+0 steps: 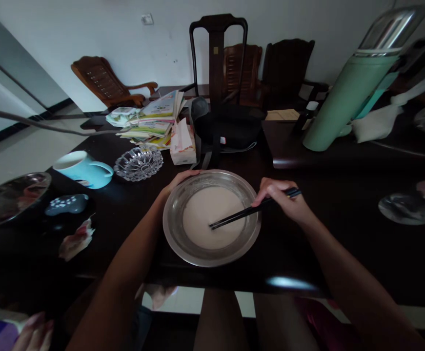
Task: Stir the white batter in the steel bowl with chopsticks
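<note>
A wide metal bowl (170, 234) stands on the dark table near its front edge, with a pale, milky batter-like liquid (208, 204) in it. My left hand (183, 179) holds the bowl at its far left rim; most of the fingers are hidden behind the rim. Closed round a pair of black chopsticks (239, 214), my right hand (280, 195) is over the bowl's right rim. The chopstick tips dip into the liquid near the middle of the bowl.
Left of the bowl are a glass dish (139, 165), a light blue mug (84, 169), a dark remote-like object (67, 204) and another metal bowl (14, 200). Behind stand a tissue pack (183, 144) and stacked booklets (157, 117); at right, a green thermos (351, 102). Another person's hand (34, 334) holds a purple-screened device.
</note>
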Demonstrator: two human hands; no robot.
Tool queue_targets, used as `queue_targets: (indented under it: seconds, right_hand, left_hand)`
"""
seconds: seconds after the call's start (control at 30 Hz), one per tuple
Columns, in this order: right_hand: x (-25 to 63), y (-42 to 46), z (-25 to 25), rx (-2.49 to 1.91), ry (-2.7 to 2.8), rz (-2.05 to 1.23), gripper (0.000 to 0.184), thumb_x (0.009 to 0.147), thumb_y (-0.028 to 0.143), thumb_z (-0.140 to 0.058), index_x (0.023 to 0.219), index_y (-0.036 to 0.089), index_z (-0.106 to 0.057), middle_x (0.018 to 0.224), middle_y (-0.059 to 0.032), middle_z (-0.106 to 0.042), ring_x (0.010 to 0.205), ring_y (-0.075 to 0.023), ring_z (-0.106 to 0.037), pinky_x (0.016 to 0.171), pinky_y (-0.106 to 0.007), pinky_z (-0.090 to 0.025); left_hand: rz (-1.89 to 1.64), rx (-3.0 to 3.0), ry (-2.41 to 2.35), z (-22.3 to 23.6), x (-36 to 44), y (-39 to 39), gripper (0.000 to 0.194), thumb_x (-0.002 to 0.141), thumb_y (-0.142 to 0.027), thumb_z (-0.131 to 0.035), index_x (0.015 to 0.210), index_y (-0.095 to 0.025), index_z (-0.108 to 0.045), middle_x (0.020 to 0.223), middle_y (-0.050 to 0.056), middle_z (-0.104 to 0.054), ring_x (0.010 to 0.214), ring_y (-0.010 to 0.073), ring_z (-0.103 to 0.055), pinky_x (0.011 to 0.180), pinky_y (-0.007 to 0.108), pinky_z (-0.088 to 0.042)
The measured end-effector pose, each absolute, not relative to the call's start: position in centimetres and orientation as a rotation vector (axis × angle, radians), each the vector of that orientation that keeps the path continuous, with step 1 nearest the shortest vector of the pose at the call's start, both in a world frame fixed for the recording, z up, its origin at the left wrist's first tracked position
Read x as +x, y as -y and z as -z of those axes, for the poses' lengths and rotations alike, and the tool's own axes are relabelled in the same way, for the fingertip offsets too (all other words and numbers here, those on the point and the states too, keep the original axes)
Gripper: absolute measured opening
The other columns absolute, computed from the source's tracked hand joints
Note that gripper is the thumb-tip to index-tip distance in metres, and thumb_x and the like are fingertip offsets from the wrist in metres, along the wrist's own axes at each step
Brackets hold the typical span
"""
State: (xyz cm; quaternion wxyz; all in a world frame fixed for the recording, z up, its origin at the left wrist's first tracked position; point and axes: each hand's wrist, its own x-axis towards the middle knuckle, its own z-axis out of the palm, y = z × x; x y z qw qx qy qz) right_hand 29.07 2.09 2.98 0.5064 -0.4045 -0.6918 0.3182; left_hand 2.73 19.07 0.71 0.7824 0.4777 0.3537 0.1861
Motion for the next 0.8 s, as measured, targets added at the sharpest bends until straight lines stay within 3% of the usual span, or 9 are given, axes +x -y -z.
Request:
queue_targets:
  seconds: [0.17, 0.3, 0.47, 0.67, 0.8]
  right_hand:
    - [28.4, -2.3, -3.0, -1.041, 1.825, -0.664, 0.024, 0.092, 0.033, -0.054, 0.088, 0.021, -0.074, 0.084, -0.0049, -0.073, 0.077, -0.0166, -0.061, 0.069, -0.03, -0.046]
    - [29.4, -2.2, -3.2, -1.106, 1.683, -0.547, 0.031, 0.095, 0.032, -0.05, 0.081, 0.022, -0.076, 0.077, -0.0036, -0.071, 0.073, -0.0159, -0.061, 0.07, -0.031, -0.045]
    - [29.8, -2.0, -2.9, -0.991, 1.538, -0.738, 0.045, 0.097, 0.038, -0.043, 0.072, 0.021, -0.076, 0.064, -0.0036, -0.068, 0.063, -0.0158, -0.059, 0.062, -0.03, -0.044]
    - [28.5, -2.3, -2.9, -1.018, 1.812, -0.728, 0.03, 0.094, 0.037, -0.051, 0.086, 0.021, -0.075, 0.082, -0.0046, -0.073, 0.077, -0.0166, -0.062, 0.071, -0.03, -0.047]
    - [29.0, -2.3, -3.1, -1.086, 1.764, -0.564, 0.026, 0.093, 0.033, -0.052, 0.086, 0.023, -0.075, 0.081, -0.0031, -0.073, 0.077, -0.0162, -0.062, 0.072, -0.03, -0.045]
  left_hand:
    - [-0.423, 1.01, -0.78, -0.5, 2.8, -19.2, 0.025, 0.078, -0.026, -0.057, 0.094, -0.016, -0.073, 0.073, 0.002, -0.074, 0.069, 0.0174, -0.065, 0.08, 0.026, -0.048]
    - [-0.409, 1.003, -0.778, -0.6, 2.9, -19.2, 0.026, 0.078, -0.026, -0.057, 0.096, -0.016, -0.073, 0.072, 0.002, -0.074, 0.07, 0.0186, -0.066, 0.08, 0.027, -0.049]
    - [-0.411, 1.0, -0.808, -0.8, 2.8, -19.1, 0.024, 0.078, -0.026, -0.059, 0.095, -0.018, -0.073, 0.063, 0.0, -0.071, 0.071, 0.0197, -0.066, 0.082, 0.029, -0.049]
    - [-0.434, 0.978, -0.797, -0.4, 2.8, -19.3, 0.025, 0.077, -0.025, -0.058, 0.094, -0.015, -0.073, 0.073, 0.002, -0.074, 0.067, 0.0167, -0.065, 0.079, 0.026, -0.049]
    - [-0.433, 0.991, -0.789, -0.6, 2.8, -19.2, 0.022, 0.076, -0.023, -0.059, 0.09, -0.013, -0.073, 0.063, 0.002, -0.071, 0.061, 0.0157, -0.063, 0.075, 0.025, -0.049]
